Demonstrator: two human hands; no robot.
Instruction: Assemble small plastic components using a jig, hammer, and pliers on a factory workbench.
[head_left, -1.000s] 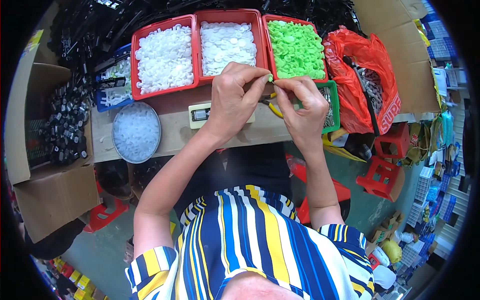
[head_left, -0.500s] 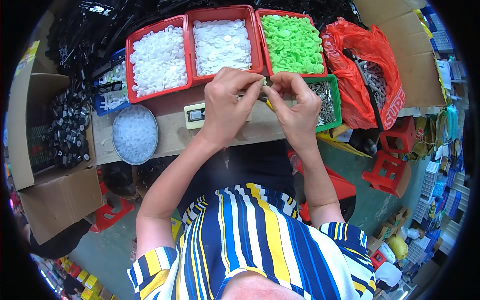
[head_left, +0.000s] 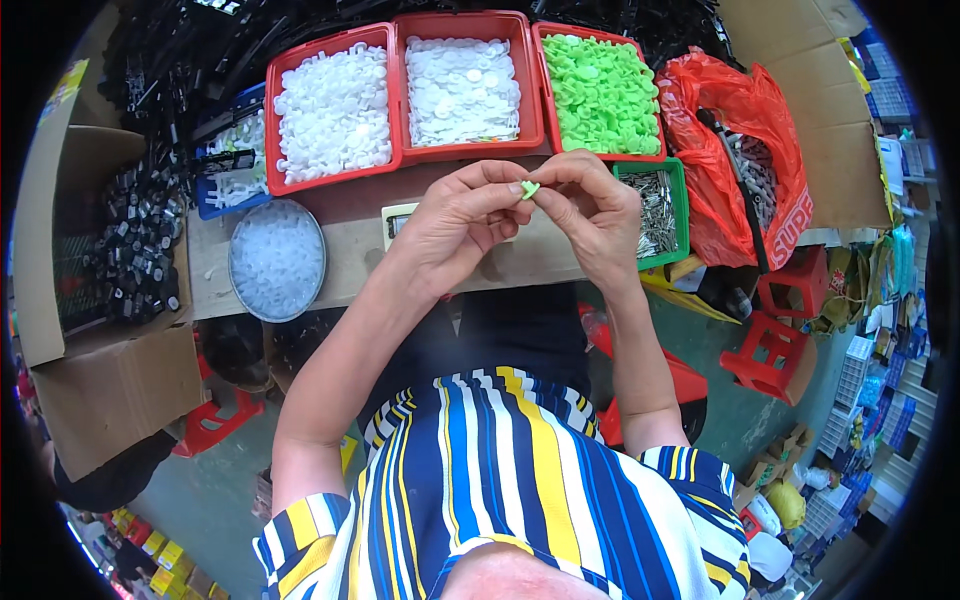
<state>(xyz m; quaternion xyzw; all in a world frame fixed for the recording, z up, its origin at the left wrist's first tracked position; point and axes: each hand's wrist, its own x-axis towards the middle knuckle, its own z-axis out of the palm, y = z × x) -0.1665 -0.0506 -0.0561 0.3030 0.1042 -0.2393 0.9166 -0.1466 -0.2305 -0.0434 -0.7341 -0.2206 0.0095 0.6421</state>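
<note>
A small light-green plastic part (head_left: 529, 189) is pinched at the fingertips of both my hands, above the near side of the workbench (head_left: 350, 262). My left hand (head_left: 448, 228) grips it from the left with thumb and forefinger, its other fingers curled. From the right, my right hand (head_left: 597, 218) holds the same part between thumb and forefinger. Beneath my left hand lies a cream-coloured block (head_left: 393, 221), mostly hidden. Beyond my hands stands a red bin of green plastic parts (head_left: 603, 95). A green tray of metal pins (head_left: 655, 212) sits right beside my right hand.
Two red bins hold white plastic parts (head_left: 333, 115) and white flat discs (head_left: 462, 90). At left are a round dish of translucent pieces (head_left: 277, 262) and a cardboard box of black parts (head_left: 135, 245). A red plastic bag (head_left: 705, 190) stands at right; red stools (head_left: 768, 355) are below.
The green part now shows more clearly between my fingertips, slightly lower. My left hand has turned, with its lower fingers coming into view and covering more of the cream block. The view has shifted slightly.
</note>
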